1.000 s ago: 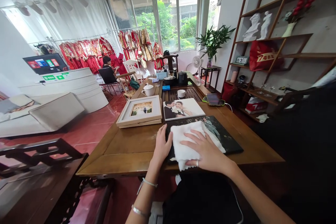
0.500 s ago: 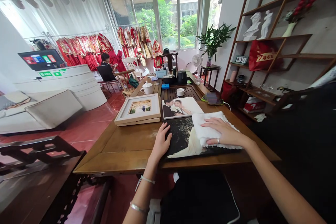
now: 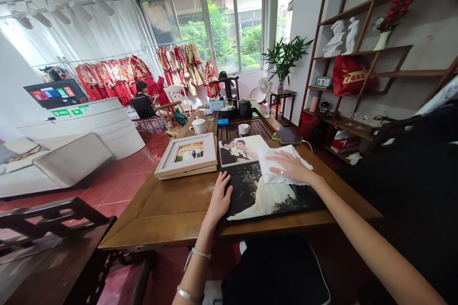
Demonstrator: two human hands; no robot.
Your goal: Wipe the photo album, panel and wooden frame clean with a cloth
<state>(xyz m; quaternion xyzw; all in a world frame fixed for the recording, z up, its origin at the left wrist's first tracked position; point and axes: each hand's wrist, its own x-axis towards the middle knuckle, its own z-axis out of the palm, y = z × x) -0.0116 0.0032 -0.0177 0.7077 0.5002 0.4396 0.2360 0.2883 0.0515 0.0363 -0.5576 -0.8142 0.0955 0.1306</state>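
Observation:
My right hand (image 3: 291, 167) lies flat with fingers spread on a white cloth (image 3: 266, 157), pressing it onto a dark photo panel (image 3: 243, 205). A long pale dress shows in the panel's picture. The cloth covers the panel's upper right part. At the panel's left edge rests my left hand (image 3: 220, 196), open, its fingers stretched out and nothing in it. Just beyond the panel lies a white-edged photo print (image 3: 239, 152) of two people, partly overlapped by the cloth. To its left, a pale picture frame (image 3: 166, 161) lies on top of another frame.
On the wooden table (image 3: 171, 205) stand a lidded white cup (image 3: 199, 126), a small white bowl (image 3: 244, 128) and a blue box (image 3: 223, 122). A phone (image 3: 286, 136) with a cable lies at the right. Wooden shelves (image 3: 372, 33) stand at the right; a person (image 3: 142, 90) sits far off.
My right hand and the cloth have slid up and left across the panel, uncovering more of the dress at its lower right. My left hand stays at the panel's edge. The view has shifted slightly.

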